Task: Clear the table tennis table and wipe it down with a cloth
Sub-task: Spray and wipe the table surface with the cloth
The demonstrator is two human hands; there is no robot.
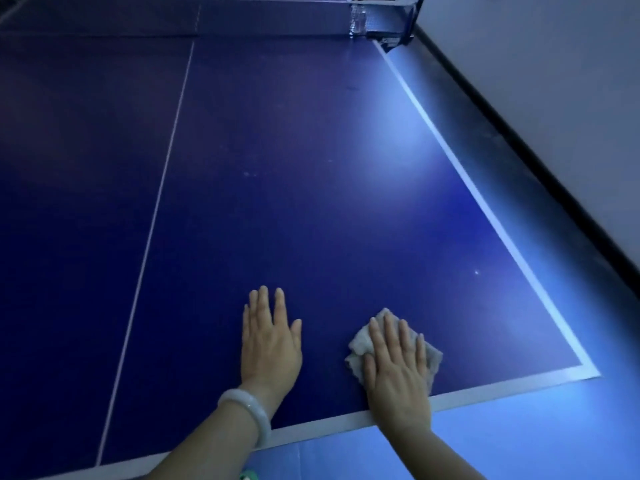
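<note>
No readable text anywhere in frame. Only candidate is a small pale label on the net clamp, upper right of the frame, and it's too blurred to make out. Table carries just white boundary and centre lines, no print, brand or numbers.
</note>
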